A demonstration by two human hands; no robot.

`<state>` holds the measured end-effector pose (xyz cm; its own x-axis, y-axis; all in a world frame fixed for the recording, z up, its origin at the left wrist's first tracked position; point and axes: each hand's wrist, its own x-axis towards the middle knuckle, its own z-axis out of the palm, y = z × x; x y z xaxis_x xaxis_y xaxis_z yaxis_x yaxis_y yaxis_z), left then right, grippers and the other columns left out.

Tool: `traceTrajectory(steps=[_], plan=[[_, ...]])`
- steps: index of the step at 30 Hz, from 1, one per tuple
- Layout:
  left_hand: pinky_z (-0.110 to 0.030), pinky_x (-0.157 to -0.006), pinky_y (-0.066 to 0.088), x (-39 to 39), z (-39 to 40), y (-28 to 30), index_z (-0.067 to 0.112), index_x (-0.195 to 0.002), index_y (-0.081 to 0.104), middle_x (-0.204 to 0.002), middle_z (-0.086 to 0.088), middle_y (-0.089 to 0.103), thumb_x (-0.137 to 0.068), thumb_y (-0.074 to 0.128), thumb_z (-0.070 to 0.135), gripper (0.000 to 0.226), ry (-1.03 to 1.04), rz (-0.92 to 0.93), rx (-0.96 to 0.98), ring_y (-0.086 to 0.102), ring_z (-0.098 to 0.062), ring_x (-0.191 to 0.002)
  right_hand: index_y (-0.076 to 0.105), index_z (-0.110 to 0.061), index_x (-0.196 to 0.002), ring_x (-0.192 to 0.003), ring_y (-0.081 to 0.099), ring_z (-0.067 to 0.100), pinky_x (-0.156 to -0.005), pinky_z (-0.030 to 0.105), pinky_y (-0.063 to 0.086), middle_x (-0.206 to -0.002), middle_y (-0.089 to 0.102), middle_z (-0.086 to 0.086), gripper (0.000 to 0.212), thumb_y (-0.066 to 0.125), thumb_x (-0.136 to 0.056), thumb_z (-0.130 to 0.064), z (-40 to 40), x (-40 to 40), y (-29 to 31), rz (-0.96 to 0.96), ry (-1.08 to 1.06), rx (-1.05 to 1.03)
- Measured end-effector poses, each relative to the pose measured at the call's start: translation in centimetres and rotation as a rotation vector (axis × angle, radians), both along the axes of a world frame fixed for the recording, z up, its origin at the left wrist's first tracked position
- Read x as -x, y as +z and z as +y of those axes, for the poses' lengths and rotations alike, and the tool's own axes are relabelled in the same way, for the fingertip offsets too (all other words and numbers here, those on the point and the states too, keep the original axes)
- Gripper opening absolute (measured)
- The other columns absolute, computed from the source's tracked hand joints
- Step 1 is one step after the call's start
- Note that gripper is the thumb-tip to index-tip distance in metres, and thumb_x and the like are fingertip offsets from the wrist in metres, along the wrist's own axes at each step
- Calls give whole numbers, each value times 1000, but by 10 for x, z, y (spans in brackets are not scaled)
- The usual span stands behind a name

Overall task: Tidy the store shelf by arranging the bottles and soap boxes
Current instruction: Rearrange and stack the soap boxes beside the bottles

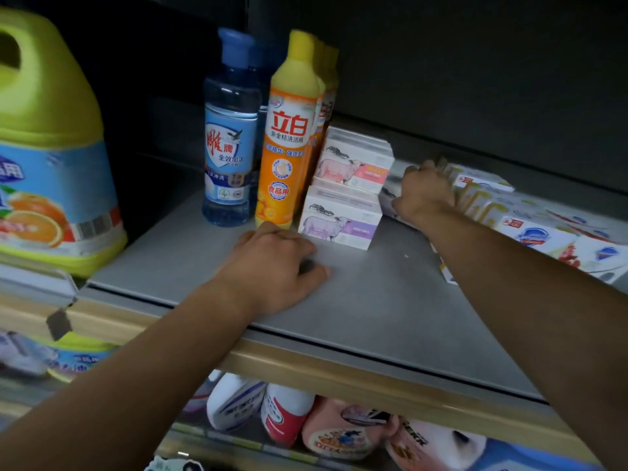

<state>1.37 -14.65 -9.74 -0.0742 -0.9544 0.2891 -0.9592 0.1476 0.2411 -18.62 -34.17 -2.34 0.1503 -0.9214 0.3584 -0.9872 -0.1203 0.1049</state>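
Both forearms reach in from the bottom edge, cut off below the elbow. Past them the grey shelf (373, 300) runs back into a dark rear wall where little can be made out. At far left a big yellow jug (51, 147) is cropped by the frame. Behind the orange-labelled dish-soap bottle (289, 137) more yellow caps line up, their bodies hidden; a blue bottle (231, 137) stands just left of it, with another half concealed behind. Two sheep-printed soap boxes (343, 215) sit beside the bottles, one behind the other. At right a row of white soap boxes (530, 229) slants off the edge, blurred. The left hand (275, 263) rests knuckles-up on the shelf, fingers curled under, holding nothing visible. The right hand (423, 192) lies on a white box (389, 195) between the rows — fingers bent over its far side, so whether it grips is hard to tell. Products below the shelf are smeared.
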Motion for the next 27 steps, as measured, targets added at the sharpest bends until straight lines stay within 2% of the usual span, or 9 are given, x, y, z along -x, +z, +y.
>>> traceTrajectory(steps=[7,12,14,16,18,19,23,25,27], plan=[[-44,-100,42,-1,1,2,32,-113,64,-123,9,62,-77,22,74,70,12,-7,-34,47,-21,-120,58,-3,-124,-115,48,35,-91,40,45,-126,45,17,50,71,-80,-23,59,5,34,49,11,118],[-41,-97,46,1,9,10,28,-121,62,-125,2,62,-88,39,63,53,10,9,-75,51,-23,-117,60,-6,-122,-112,50,37,-92,36,45,-125,47,17,41,66,-84,-20,109,25,48,-259,111,207],[-34,-96,47,3,15,15,28,-131,56,-131,1,60,-91,54,49,46,-24,199,-22,55,-22,-118,63,-12,-124,-113,53,30,-94,29,43,-126,50,13,44,71,-81,-22,132,34,45,-434,201,156],[-32,-92,49,11,23,23,29,-132,55,-125,6,63,-91,61,39,42,-83,550,35,59,-16,-112,66,-17,-121,-109,55,20,-89,21,38,-123,57,8,44,76,-78,-22,154,43,37,-561,315,47],[-38,-89,54,24,33,32,28,-126,56,-111,8,66,-92,62,30,35,-174,890,-6,63,-18,-105,69,-19,-116,-101,55,13,-84,17,37,-116,62,4,42,80,-75,-20,175,46,23,-635,429,-73],[-42,-89,55,32,37,35,25,-124,56,-107,5,67,-93,62,24,32,-228,972,-46,64,-22,-104,70,-20,-114,-100,56,13,-86,19,39,-115,63,3,43,82,-74,-19,184,45,15,-665,471,-129],[-40,-88,55,49,46,28,9,-117,64,-112,-9,70,-89,66,6,29,-295,923,-29,66,-26,-103,70,-21,-113,-101,61,16,-96,31,48,-113,65,3,42,83,-73,-15,204,37,-16,-854,543,-223],[-40,-79,58,49,49,24,8,-112,66,-109,-12,71,-88,66,4,24,-250,1071,-30,68,-28,-98,67,-21,-117,-102,60,8,-96,26,47,-115,63,-1,45,81,-75,-14,209,39,-28,-957,562,-206],[-33,-68,60,48,50,21,3,-111,65,-106,-15,72,-89,63,4,22,-218,1258,-54,70,-26,-91,56,-23,-130,-104,53,-9,-92,9,43,-122,53,-10,63,82,-74,-12,213,45,-42,-1018,609,-217]])
